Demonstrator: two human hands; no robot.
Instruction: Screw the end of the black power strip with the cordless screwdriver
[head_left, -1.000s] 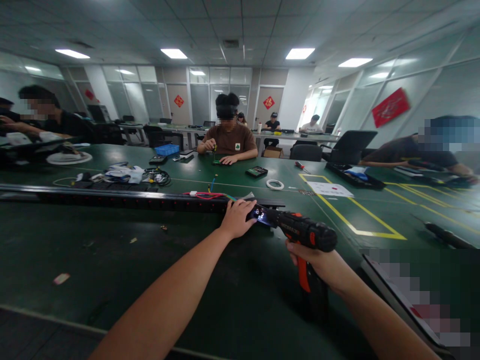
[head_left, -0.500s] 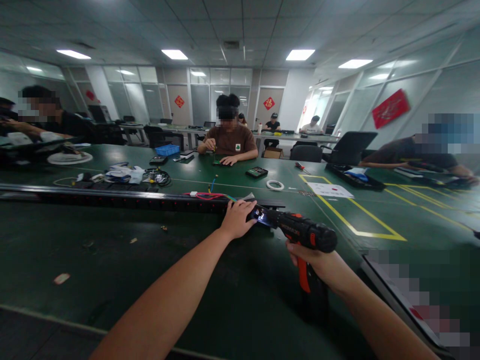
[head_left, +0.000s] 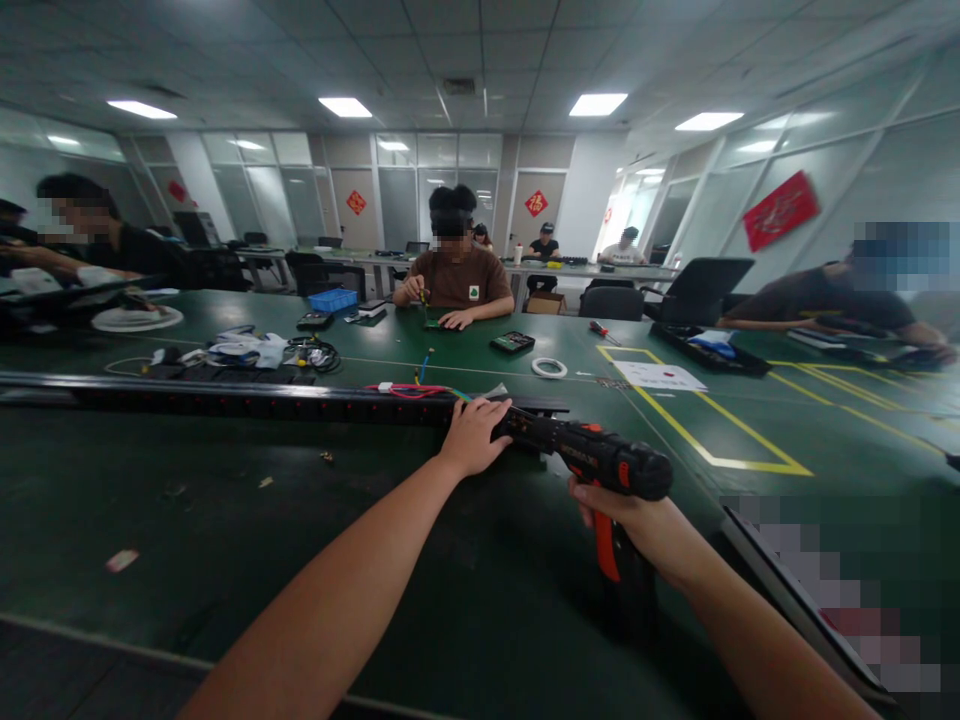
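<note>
A wide green work table (head_left: 225, 520) fills an open workshop under ceiling lights. A long black metal strip (head_left: 225, 398) lies across it. The left hand (head_left: 472, 437) rests on the strip's right end, fingers together and curled over it. The right hand (head_left: 637, 520) is wrapped tight round the grip of a black-and-orange cordless screwdriver (head_left: 607, 462), whose nose points at that end, just by the left fingers. The work looks like driving a fastener there; it calls for a square bit and a pinned strip. Red wires (head_left: 409, 390) lie just behind, and a white tape roll (head_left: 550, 368) and a seated person in a brown shirt (head_left: 457, 280) sit well beyond.
</note>
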